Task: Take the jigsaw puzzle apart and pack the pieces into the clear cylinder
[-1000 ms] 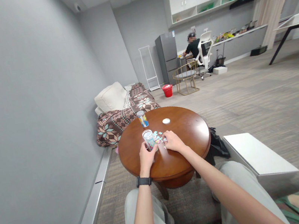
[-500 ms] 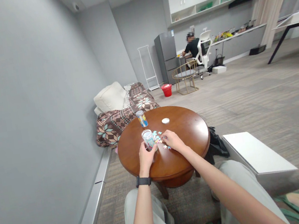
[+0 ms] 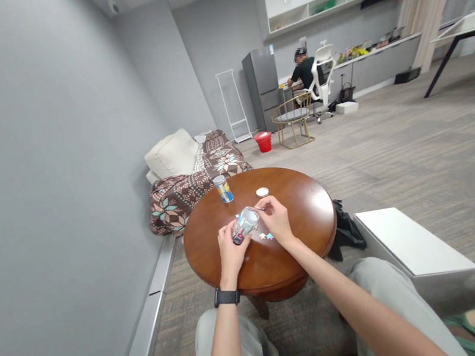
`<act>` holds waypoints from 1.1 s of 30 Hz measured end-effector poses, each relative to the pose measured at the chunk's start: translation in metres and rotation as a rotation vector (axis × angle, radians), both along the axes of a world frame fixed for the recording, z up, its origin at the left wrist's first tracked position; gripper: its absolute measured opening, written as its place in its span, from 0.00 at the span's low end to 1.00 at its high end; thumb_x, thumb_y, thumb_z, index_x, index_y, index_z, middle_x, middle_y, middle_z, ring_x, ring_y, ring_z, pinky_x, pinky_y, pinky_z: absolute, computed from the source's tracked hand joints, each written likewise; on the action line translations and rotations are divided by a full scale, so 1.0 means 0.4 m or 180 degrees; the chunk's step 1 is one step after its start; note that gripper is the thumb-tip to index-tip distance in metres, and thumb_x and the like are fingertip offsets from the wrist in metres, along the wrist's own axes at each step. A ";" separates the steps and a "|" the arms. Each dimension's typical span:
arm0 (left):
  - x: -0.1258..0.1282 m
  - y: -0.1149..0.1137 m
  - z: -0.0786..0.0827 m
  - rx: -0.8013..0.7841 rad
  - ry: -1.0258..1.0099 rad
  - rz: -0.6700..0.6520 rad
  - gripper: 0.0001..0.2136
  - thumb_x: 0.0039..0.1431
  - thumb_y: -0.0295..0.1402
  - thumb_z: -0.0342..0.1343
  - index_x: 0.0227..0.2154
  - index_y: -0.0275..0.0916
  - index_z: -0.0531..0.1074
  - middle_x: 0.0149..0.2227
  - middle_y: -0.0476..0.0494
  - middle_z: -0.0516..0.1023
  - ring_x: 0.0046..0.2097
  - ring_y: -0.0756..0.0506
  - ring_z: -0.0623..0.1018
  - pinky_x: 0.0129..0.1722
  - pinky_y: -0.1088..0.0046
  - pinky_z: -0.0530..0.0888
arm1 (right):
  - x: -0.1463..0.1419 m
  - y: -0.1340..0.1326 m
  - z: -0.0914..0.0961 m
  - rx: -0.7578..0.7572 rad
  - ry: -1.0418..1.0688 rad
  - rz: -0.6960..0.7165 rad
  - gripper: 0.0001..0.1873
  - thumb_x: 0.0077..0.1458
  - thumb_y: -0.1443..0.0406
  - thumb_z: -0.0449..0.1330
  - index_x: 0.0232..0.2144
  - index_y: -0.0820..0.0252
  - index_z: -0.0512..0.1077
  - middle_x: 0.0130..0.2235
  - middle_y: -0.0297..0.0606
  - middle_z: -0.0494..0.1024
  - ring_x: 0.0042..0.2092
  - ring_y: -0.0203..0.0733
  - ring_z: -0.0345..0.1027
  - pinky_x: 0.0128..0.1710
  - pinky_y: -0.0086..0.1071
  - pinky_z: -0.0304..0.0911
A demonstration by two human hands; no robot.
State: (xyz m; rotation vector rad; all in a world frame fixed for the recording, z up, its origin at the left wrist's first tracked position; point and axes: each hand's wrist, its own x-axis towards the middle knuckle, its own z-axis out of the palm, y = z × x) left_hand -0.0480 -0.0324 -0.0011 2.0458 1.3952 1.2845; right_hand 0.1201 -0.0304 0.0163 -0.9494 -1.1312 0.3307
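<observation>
Round wooden counter (image 3: 203, 231): stood under both hands
Left hand (image 3: 231, 250): fingers curved around and gripped the printed can (image 3: 242, 226)
Right hand (image 3: 276, 220): fingers were bent at its mouth; whether closed on anything couldn't be told
Printed can: tilted over the counter, open end rightward
Blue-yellow can (image 3: 224, 190): stood upright beyond it
White lid (image 3: 262, 191): lay flat beyond both hands
Jigsaw pieces (image 3: 262, 236): lay loose by the right hand

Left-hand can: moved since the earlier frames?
Yes: the held can has tipped rightward, its top toward the right hand, judged against the upright can farther back.
</observation>
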 end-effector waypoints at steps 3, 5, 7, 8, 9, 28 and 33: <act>-0.003 0.002 -0.003 -0.0045 -0.0008 0.0055 0.23 0.50 0.31 0.62 0.51 0.43 0.70 0.49 0.41 0.68 0.55 0.40 0.70 0.60 0.58 0.66 | -0.007 -0.013 -0.005 -0.0196 -0.0327 0.0089 0.10 0.55 0.58 0.62 0.27 0.56 0.71 0.32 0.36 0.77 0.31 0.38 0.67 0.35 0.32 0.65; -0.004 0.001 -0.003 -0.0064 -0.0005 0.0068 0.23 0.50 0.31 0.62 0.51 0.44 0.70 0.50 0.41 0.67 0.55 0.40 0.69 0.60 0.58 0.65 | -0.002 -0.016 -0.006 -0.0297 -0.0412 0.0029 0.09 0.55 0.57 0.62 0.28 0.56 0.73 0.32 0.36 0.77 0.29 0.37 0.64 0.33 0.33 0.64; -0.004 0.000 -0.002 -0.0076 -0.0005 0.0058 0.23 0.50 0.32 0.62 0.51 0.45 0.70 0.50 0.42 0.67 0.55 0.40 0.69 0.61 0.59 0.65 | 0.006 -0.017 -0.005 -0.0290 -0.0451 0.0051 0.09 0.54 0.58 0.63 0.28 0.56 0.75 0.31 0.36 0.78 0.29 0.38 0.65 0.34 0.33 0.64; -0.004 -0.001 -0.001 -0.0080 -0.0010 0.0058 0.23 0.50 0.32 0.63 0.52 0.45 0.70 0.50 0.42 0.67 0.55 0.40 0.69 0.61 0.59 0.65 | 0.009 -0.016 -0.004 -0.0248 -0.0470 0.0109 0.09 0.54 0.58 0.63 0.28 0.56 0.76 0.32 0.36 0.79 0.31 0.39 0.67 0.35 0.34 0.65; -0.003 -0.002 0.000 -0.0081 -0.0016 0.0056 0.23 0.50 0.31 0.63 0.52 0.45 0.70 0.50 0.42 0.67 0.55 0.40 0.69 0.61 0.59 0.65 | 0.011 -0.014 -0.003 -0.0190 -0.0489 0.0186 0.08 0.54 0.58 0.63 0.28 0.56 0.76 0.32 0.37 0.79 0.33 0.40 0.69 0.36 0.34 0.65; 0.000 -0.006 0.007 -0.0157 -0.0050 0.0029 0.24 0.49 0.31 0.63 0.51 0.45 0.70 0.50 0.42 0.67 0.55 0.40 0.70 0.61 0.59 0.65 | 0.013 -0.012 -0.004 -0.0191 -0.0173 0.0381 0.16 0.48 0.53 0.68 0.27 0.58 0.71 0.29 0.33 0.76 0.25 0.34 0.61 0.27 0.30 0.61; 0.001 -0.008 0.009 -0.0145 -0.0072 0.0025 0.24 0.49 0.31 0.63 0.51 0.45 0.71 0.50 0.42 0.68 0.55 0.40 0.70 0.61 0.59 0.65 | 0.015 -0.016 0.006 -0.0146 -0.0239 0.0337 0.16 0.50 0.53 0.67 0.26 0.57 0.69 0.29 0.32 0.72 0.27 0.34 0.61 0.28 0.30 0.62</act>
